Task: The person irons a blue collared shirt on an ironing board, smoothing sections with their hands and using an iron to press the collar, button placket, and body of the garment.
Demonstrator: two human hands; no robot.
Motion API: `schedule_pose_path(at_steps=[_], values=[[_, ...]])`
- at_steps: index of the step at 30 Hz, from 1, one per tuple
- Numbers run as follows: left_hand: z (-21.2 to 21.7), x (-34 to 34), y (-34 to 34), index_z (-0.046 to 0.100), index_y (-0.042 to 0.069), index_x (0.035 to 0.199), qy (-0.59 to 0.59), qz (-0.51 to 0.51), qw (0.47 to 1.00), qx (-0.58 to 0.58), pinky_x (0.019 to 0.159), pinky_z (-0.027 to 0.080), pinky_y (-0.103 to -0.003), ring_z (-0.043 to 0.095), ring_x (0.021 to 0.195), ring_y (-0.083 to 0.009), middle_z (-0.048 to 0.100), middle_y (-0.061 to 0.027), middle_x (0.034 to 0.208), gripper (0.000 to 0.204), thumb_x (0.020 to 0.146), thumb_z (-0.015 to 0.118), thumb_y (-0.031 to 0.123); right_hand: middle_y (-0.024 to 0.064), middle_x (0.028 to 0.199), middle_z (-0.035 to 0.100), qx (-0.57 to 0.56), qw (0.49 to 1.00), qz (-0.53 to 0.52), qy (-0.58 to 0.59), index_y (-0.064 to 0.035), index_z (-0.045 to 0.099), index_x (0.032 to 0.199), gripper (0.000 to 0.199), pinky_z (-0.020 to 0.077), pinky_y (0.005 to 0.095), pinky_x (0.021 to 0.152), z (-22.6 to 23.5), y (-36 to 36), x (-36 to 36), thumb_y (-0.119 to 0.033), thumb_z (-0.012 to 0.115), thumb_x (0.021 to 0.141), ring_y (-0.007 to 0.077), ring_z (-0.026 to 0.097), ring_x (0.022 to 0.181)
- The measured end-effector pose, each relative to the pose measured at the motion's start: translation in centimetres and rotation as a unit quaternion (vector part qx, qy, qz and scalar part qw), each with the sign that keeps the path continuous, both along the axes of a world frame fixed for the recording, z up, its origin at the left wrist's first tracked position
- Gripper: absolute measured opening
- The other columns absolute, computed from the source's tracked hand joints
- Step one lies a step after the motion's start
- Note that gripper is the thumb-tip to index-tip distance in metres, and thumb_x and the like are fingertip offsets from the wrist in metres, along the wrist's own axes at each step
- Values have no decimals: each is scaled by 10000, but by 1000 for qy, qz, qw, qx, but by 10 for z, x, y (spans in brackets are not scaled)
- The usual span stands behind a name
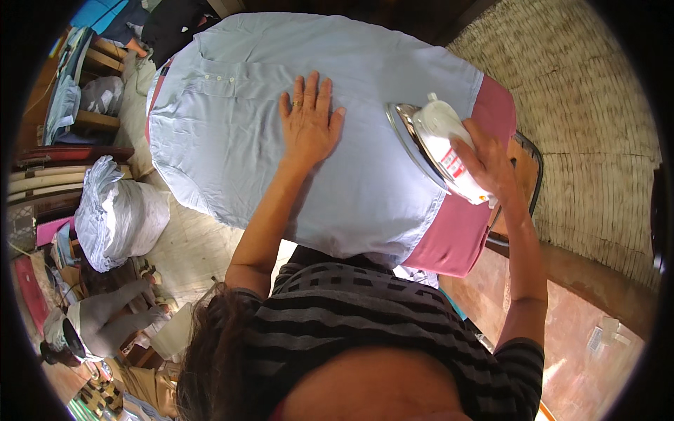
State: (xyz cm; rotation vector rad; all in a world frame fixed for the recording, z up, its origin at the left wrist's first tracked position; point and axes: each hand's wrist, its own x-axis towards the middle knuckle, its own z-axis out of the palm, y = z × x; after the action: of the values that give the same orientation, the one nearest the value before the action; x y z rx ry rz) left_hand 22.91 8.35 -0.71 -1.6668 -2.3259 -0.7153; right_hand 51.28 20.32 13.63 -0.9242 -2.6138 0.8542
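A light blue shirt (232, 154) lies spread over an ironing board (449, 242) with a maroon cover, which shows at the right end. Some creases run across its left half, near a row of small white buttons (219, 78). My left hand (309, 126) rests flat on the middle of the cloth, fingers spread, a ring on one of them. In my right hand (488, 158) is a white clothes iron (437, 126), gripped by its handle over the right part of the shirt. The iron is tilted, its shiny metal edge turned leftward; whether it touches the cloth I cannot tell.
A woven mat wall (562, 119) stands beyond the board on the right. To the left, a stuffed whitish plastic bag (126, 214) sits near shelves with folded things. A person in grey leggings (119, 316) is at the lower left; another person's foot (137, 48) shows at top left.
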Motion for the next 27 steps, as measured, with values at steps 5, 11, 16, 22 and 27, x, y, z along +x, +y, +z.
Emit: schedule_pose_path(at_steps=[5, 11, 16, 22, 27], values=[[-3, -31, -5, 471, 79, 1440, 8, 24, 1000, 2, 1142, 159, -615, 295, 1445, -391, 374, -166, 1545, 570, 971, 477, 403, 209, 696, 591, 17, 998, 47, -31, -3, 505, 929, 259, 438, 432, 569, 0, 8, -34, -242, 601, 955, 344, 582, 590], [-1, -63, -11, 481, 74, 1427, -1, 23, 1000, 3, 1131, 168, -625, 309, 1436, -396, 386, -165, 1534, 560, 984, 454, 417, 189, 664, 572, -38, 997, 28, -58, -16, 516, 919, 247, 436, 431, 567, 7, 4, -52, -246, 600, 952, 318, 555, 557], [2, -88, -7, 474, 95, 1435, 9, 31, 999, -2, 1129, 190, -620, 315, 1435, -377, 382, -138, 1544, 548, 993, 449, 418, 184, 667, 574, 6, 999, 42, -29, -16, 525, 933, 244, 447, 415, 575, 4, -1, -85, -248, 593, 960, 302, 555, 563], [1, -122, -6, 494, 104, 1423, 14, 35, 999, 8, 1139, 181, -605, 325, 1432, -359, 397, -116, 1537, 546, 974, 489, 415, 149, 637, 515, -79, 991, 101, -39, 3, 527, 948, 275, 387, 356, 539, 2, -3, -111, -260, 606, 955, 235, 454, 541], [2, -129, -9, 471, 133, 1447, 5, 48, 999, -4, 1155, 167, -574, 315, 1444, -332, 391, -79, 1550, 565, 982, 471, 455, 174, 705, 624, -83, 994, 33, -64, -10, 560, 1011, 238, 470, 372, 587, 4, -9, -109, -231, 625, 951, 235, 620, 609]])
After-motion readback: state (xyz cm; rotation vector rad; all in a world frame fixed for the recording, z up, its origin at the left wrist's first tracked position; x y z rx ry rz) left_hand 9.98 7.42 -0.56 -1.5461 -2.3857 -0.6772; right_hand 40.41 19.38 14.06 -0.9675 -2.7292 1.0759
